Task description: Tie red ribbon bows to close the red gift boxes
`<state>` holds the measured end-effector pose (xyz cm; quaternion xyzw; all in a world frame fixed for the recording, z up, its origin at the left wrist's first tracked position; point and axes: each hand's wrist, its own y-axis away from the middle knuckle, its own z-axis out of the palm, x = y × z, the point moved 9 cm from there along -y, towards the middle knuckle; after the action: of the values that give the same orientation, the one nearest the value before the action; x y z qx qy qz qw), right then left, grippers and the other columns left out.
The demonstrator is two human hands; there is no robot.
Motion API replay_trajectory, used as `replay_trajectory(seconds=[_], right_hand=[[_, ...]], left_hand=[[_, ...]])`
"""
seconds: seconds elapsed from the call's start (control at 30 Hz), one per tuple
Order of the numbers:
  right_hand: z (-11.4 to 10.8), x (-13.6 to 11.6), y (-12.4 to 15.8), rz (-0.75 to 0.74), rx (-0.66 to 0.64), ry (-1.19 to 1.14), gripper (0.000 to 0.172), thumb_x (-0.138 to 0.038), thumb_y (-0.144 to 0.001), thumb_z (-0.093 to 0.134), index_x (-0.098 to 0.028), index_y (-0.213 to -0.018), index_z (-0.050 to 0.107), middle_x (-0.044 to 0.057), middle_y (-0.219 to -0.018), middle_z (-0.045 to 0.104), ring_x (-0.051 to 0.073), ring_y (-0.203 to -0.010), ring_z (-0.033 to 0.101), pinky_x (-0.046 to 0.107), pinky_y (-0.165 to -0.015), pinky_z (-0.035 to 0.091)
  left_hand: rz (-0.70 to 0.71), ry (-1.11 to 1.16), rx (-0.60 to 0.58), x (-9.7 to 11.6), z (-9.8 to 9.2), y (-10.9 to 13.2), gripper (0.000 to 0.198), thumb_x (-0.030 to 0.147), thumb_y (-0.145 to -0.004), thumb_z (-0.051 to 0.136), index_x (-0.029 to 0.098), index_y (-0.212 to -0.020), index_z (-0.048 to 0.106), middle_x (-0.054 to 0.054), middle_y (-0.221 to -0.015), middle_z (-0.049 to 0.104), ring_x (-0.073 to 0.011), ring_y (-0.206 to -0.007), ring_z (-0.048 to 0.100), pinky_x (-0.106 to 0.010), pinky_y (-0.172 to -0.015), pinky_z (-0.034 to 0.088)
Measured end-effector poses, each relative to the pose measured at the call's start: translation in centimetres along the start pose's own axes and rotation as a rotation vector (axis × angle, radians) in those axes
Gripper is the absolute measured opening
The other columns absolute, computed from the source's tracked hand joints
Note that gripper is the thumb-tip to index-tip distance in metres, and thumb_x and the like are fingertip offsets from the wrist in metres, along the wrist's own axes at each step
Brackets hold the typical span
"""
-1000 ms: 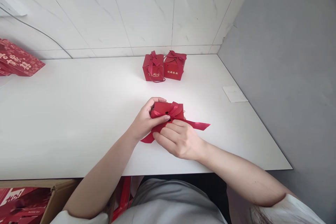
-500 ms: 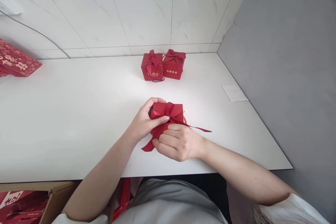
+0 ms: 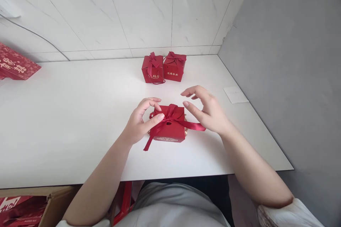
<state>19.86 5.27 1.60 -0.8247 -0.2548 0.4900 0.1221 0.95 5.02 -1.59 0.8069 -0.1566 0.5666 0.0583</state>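
In front of me on the white table stands a red gift box [image 3: 174, 134] with a gold round print on its front. A red ribbon [image 3: 192, 125] is tied in a bow on top, one tail slanting to the lower left, the other reaching right. My left hand [image 3: 140, 120] is at the box's left top edge, thumb and fingers apart over the bow's left side; whether it touches the ribbon I cannot tell. My right hand [image 3: 209, 110] is open in the air at the box's upper right, fingers parted and holding nothing. Gold cord shows at both box sides.
Two red gift boxes with bows, one with a rope handle [image 3: 152, 69] and one plainer [image 3: 174, 68], stand at the back. A white paper [image 3: 236, 94] lies right. Red printed packaging [image 3: 20, 62] is far left; a cardboard carton [image 3: 57, 202] sits below the table's front edge.
My right hand has let go of the ribbon and moved up and right, its fingers opening. My left hand has loosened from the box. More of the box front shows.
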Motion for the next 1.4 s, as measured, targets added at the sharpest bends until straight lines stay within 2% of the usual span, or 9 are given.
replay_trajectory(seconds=[0.13, 0.27, 0.37, 0.5, 0.7, 0.83, 0.97, 1.2, 1.4], right_hand=[[4.1, 2.4, 0.3, 0.285, -0.239, -0.407, 0.038, -0.035, -0.099, 0.049, -0.03, -0.137, 0.049, 0.005, -0.151, 0.046, 0.023, -0.13, 0.051, 0.044, -0.107, 0.042], [6.3, 2.3, 0.5, 0.399, -0.342, -0.669, 0.033, -0.049, -0.1, 0.046, -0.024, -0.115, 0.063, 0.006, -0.153, 0.044, 0.022, -0.129, 0.053, 0.038, -0.107, 0.042], [5.9, 2.0, 0.0, 0.357, -0.321, -0.708, 0.032, -0.05, -0.098, 0.052, -0.02, -0.09, 0.062, 0.007, -0.147, 0.051, 0.022, -0.126, 0.056, 0.038, -0.107, 0.04], [5.3, 2.1, 0.1, 0.34, -0.359, -0.66, 0.029, -0.045, -0.092, 0.064, -0.019, -0.08, 0.057, 0.006, -0.146, 0.051, 0.024, -0.122, 0.058, 0.04, -0.102, 0.045], [6.4, 1.7, 0.9, 0.337, -0.52, -0.688, 0.029, -0.045, -0.089, 0.067, -0.018, -0.077, 0.063, 0.008, -0.151, 0.045, 0.024, -0.105, 0.068, 0.035, -0.07, 0.058], [5.6, 1.4, 0.4, 0.259, -0.439, -0.672, 0.025, -0.036, -0.09, 0.068, -0.018, -0.073, 0.065, 0.008, -0.145, 0.052, 0.025, -0.118, 0.062, 0.041, -0.094, 0.052], [5.1, 1.7, 0.2, 0.275, -0.371, -0.71, 0.027, -0.033, -0.093, 0.065, -0.018, -0.072, 0.066, 0.008, -0.142, 0.056, 0.023, -0.131, 0.053, 0.04, -0.107, 0.041], [5.9, 2.0, 0.3, 0.302, -0.425, -0.718, 0.037, -0.04, -0.094, 0.064, -0.017, -0.064, 0.061, 0.007, -0.136, 0.061, 0.023, -0.12, 0.06, 0.037, -0.102, 0.042], [5.3, 1.7, 0.2, 0.257, -0.437, -0.699, 0.042, -0.043, -0.095, 0.062, -0.018, -0.06, 0.064, 0.005, -0.134, 0.062, 0.025, -0.125, 0.058, 0.039, -0.107, 0.042]], left_hand=[[0.027, -0.127, -0.026, 0.3, 0.1, 0.0, 0.011, 0.032, -0.088, 0.064, 0.023, -0.092, 0.06, -0.008, -0.134, 0.055, -0.0283, -0.133, 0.046, -0.04, -0.103, 0.044], [0.002, -0.107, -0.114, 0.2, 0.4, 0.2, 0.012, 0.021, -0.085, 0.057, 0.024, -0.096, 0.058, -0.008, -0.142, 0.05, -0.0303, -0.133, 0.047, -0.039, -0.094, 0.05], [0.028, -0.092, -0.167, 0.5, 0.3, 0.4, 0.02, 0.015, -0.079, 0.054, 0.024, -0.097, 0.057, -0.008, -0.144, 0.049, -0.0321, -0.135, 0.045, -0.042, -0.097, 0.049], [0.052, -0.116, -0.192, 0.5, -0.4, 0.4, 0.025, 0.013, -0.077, 0.053, 0.025, -0.099, 0.058, -0.007, -0.143, 0.051, -0.0312, -0.134, 0.046, -0.045, -0.105, 0.044], [0.05, -0.129, -0.247, 0.3, -0.8, 0.6, 0.018, 0.019, -0.081, 0.057, 0.026, -0.097, 0.058, -0.005, -0.143, 0.052, -0.0303, -0.138, 0.043, -0.043, -0.11, 0.04], [-0.036, -0.06, -0.189, -0.9, -1.1, 0.3, 0.011, 0.033, -0.089, 0.054, 0.025, -0.094, 0.06, -0.005, -0.14, 0.054, -0.0321, -0.134, 0.046, -0.047, -0.11, 0.039], [-0.129, -0.027, -0.041, -2.1, -1.9, 0.0, 0.037, 0.051, -0.096, 0.044, 0.023, -0.086, 0.066, -0.007, -0.133, 0.059, -0.0333, -0.134, 0.045, -0.049, -0.113, 0.034], [-0.145, 0.185, -0.196, -1.4, 0.6, 0.3, 0.02, 0.042, -0.088, 0.066, 0.024, -0.08, 0.069, -0.006, -0.136, 0.059, -0.0307, -0.145, 0.034, -0.043, -0.109, 0.042], [-0.049, 0.223, -0.287, -0.6, 1.5, 0.1, 0.041, 0.047, -0.095, 0.054, 0.023, -0.066, 0.069, -0.009, -0.089, 0.07, -0.0299, -0.144, 0.034, -0.045, -0.114, 0.036]])
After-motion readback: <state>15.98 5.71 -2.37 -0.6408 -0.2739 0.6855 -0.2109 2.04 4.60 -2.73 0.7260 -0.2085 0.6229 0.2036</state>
